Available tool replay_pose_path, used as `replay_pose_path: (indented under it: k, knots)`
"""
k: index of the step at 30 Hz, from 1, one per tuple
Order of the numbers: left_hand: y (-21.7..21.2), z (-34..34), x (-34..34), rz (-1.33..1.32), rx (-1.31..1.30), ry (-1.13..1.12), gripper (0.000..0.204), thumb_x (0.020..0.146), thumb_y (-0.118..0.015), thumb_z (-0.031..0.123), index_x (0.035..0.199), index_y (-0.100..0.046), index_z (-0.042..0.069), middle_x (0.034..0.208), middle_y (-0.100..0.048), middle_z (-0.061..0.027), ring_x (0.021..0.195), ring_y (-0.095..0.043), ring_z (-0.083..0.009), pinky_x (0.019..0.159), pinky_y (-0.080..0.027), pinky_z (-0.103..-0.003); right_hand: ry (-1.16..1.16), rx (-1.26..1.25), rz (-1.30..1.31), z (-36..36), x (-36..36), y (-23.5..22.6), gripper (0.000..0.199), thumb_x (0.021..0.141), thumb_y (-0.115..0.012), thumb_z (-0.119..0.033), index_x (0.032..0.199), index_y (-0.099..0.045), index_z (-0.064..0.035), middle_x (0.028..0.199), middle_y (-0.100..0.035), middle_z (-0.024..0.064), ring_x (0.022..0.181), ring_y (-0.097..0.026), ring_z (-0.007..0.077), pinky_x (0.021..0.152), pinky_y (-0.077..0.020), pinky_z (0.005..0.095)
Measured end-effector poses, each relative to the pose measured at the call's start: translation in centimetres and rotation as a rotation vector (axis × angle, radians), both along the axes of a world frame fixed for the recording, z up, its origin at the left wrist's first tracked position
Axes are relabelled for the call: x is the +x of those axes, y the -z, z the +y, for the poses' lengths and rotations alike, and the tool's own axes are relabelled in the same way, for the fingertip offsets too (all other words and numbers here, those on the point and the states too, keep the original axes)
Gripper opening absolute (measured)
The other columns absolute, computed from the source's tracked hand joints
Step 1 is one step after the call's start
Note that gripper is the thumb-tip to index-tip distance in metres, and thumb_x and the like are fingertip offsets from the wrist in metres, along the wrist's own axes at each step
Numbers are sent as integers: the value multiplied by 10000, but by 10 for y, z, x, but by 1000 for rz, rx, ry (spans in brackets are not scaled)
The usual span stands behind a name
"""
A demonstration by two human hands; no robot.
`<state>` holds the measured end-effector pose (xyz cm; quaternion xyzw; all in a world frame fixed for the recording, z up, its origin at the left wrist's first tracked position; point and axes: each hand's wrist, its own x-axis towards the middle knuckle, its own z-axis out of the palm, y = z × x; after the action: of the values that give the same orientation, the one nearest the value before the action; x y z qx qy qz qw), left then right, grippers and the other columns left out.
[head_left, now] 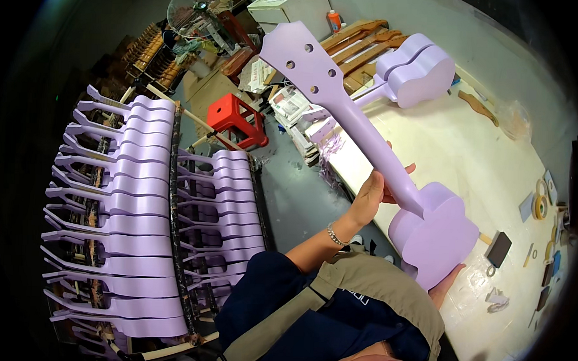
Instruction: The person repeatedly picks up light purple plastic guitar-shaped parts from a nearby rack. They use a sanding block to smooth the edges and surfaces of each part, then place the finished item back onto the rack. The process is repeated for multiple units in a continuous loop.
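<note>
I hold a lavender-painted small guitar up over the near edge of a cream workbench, its headstock pointing away and up. My left hand, with a bracelet at the wrist, wraps the neck just above the body. Beneath the guitar's lower end, my right hand cups the body; only its palm edge and fingers show. The guitar has no strings or tuners, just open peg holes.
Two racks at the left hold several lavender guitars on edge. A red stool and a fan stand beyond. On the bench lie two more lavender guitars, bare wooden necks, tape rolls and dark blocks.
</note>
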<state>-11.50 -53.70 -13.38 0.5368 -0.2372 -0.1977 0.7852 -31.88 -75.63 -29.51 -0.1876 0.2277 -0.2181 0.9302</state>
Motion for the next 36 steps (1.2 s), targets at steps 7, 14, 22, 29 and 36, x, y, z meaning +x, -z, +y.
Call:
replay_pose_path:
  k: [7,14,22,29,36]
  knots:
    - [-2,1,1,3,15,38,793,895,-195,638,1445,133,172,1340,-433,-222,1016,-605,-237,859,-507,-356,23,68,-22,6,0,-9,620,785,-660,-106,1332,-375,-44,1228,-488,81,1096,-494,211,884,-433,344]
    - [-6,0,16,5,-197,-4,745,902,-383,577,1396,-193,53,1026,-599,-130,1044,-592,-274,881,-469,-345,-142,-202,161,3,-15,-24,399,842,-564,-167,1202,-464,-25,1082,-515,104,928,-508,186,793,-423,303]
    - [-16,2,26,94,-354,59,496,877,-531,488,1148,-424,86,856,-595,-95,993,-622,-326,757,-525,-349,-405,-486,202,44,-38,-29,265,739,-594,-51,970,-464,-47,803,-405,30,719,-369,96,620,-318,206]
    - [-22,0,16,56,-342,104,509,865,-576,451,1151,-429,58,861,-600,-103,983,-615,-355,896,-457,-429,-442,-464,299,43,-31,2,346,722,-616,11,1010,-441,-66,808,-423,22,697,-389,91,616,-344,198]
    - [-44,2,20,-106,-327,76,365,843,-669,245,1063,-482,23,807,-611,-96,761,-639,-238,775,-513,-390,-561,-136,317,25,6,42,371,899,-438,-398,954,-545,-47,836,-581,111,649,-550,186,523,-407,256]
